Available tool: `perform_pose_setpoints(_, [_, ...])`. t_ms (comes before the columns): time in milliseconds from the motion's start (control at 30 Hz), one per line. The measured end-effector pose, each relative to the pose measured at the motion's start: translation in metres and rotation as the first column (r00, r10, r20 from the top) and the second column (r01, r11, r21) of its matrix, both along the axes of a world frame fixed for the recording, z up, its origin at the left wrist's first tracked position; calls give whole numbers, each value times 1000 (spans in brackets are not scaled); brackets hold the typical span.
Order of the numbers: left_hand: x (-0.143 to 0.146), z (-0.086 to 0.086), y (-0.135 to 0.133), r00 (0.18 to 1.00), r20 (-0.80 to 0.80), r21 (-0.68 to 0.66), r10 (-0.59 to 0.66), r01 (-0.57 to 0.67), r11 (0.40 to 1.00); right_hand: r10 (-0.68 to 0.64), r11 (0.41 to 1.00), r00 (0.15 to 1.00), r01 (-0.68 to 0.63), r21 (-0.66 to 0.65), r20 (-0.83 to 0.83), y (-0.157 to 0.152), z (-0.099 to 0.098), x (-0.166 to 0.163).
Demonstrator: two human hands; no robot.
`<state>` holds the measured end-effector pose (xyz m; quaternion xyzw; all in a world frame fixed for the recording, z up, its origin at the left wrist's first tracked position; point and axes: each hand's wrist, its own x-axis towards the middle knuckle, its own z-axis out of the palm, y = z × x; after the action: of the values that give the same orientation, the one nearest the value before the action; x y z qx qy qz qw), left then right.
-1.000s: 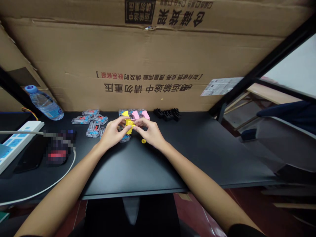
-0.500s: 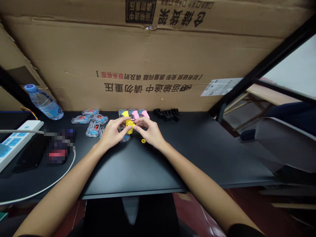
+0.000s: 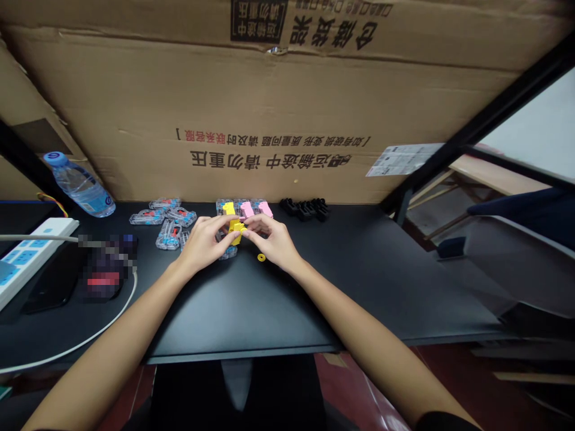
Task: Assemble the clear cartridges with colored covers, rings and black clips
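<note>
My left hand (image 3: pixel 209 240) pinches a small yellow plastic part (image 3: pixel 236 230) between thumb and fingers. From the other side, my right hand (image 3: pixel 273 240) closes its thumb and fingertips on the same yellow part; the exact contact is partly hidden. On the table just below my right fingers lies a yellow ring (image 3: pixel 261 257). Behind the hands are another yellow piece (image 3: pixel 229 208) and two pink pieces (image 3: pixel 247 209), resting by clear plastic cases (image 3: pixel 257 202). A clear case with blue inside (image 3: pixel 228 252) sits under my left fingertips.
Several clear cases with red and blue parts (image 3: pixel 169 234) lie to the left. Black parts (image 3: pixel 305 208) are grouped at the back right. A water bottle (image 3: pixel 81 185), a power strip (image 3: pixel 36 254) and a white cable (image 3: pixel 112 323) occupy the left side. Cardboard (image 3: pixel 269 108) walls the back.
The yellow part between my fingers has tilted slightly. Both hands stay in nearly the same place, and the things on the table are unchanged.
</note>
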<state>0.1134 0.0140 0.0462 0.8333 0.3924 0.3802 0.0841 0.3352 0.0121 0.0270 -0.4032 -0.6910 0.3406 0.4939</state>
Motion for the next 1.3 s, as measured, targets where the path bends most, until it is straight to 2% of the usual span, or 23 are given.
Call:
perform_pose_setpoints(167, [0,-1,0,1000,-4,18,-2,2,1000,8,1000,1000,-8,-17,-6,1,0,1])
perform_pose_setpoints(267, [-1,-2,1,1000,-5,36,-28,29,999,6,1000,998,-5,-10,59,1,2,3])
perform_pose_setpoints(467, [-2,-3,1,997,-27,30,-72,72,997,45,994,976,-65,86,214,0,7,6])
perform_pose_setpoints(633, [1,-2,-2,995,5,-8,-97,97,995,-6,986,965,-38,163,261,-3,9,4])
perform_pose_setpoints(733, [2,-2,-2,997,14,-54,-81,82,995,-9,987,967,-32,158,256,-4,14,4])
perform_pose_setpoints(800, [1,-1,-1,998,14,-78,-54,55,995,-8,994,975,-16,105,220,-4,21,10])
perform_pose_setpoints(900, [-1,0,1,1000,21,-87,-7,9,996,34,995,980,-14,-100,194,-1,34,25])
perform_pose_setpoints(1000, [-3,0,3,999,22,-79,29,-27,997,159,963,938,-78,-258,308,1,43,40])
perform_pose_setpoints(1133, [-3,1,3,999,11,-71,52,-51,996,252,941,873,-120,-317,418,-1,47,42])
perform_pose_setpoints(1300, [-2,3,2,998,32,-78,49,-46,996,273,926,885,-136,-351,376,-5,49,36])
